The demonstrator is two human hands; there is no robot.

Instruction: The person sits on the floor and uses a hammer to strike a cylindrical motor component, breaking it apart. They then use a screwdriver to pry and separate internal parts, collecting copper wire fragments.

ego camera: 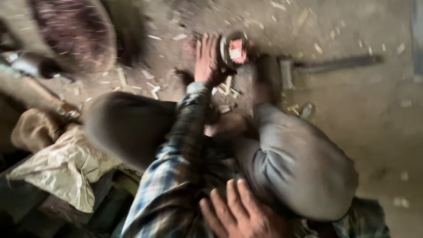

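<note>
Bare dusty floor (374, 114) lies open to the right. A grey long-handled hammer (326, 66) and scattered pale wood chips (152, 90) crowd the middle. A crumpled tan sack (66, 163) and a dark round basket (75, 31) block the left.

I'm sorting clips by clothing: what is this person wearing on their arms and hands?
The left hand is bare, no glove, below a long blue-and-white plaid shirt sleeve with a buttoned cuff. The right hand is bare too; its sleeve is barely in view.
</note>
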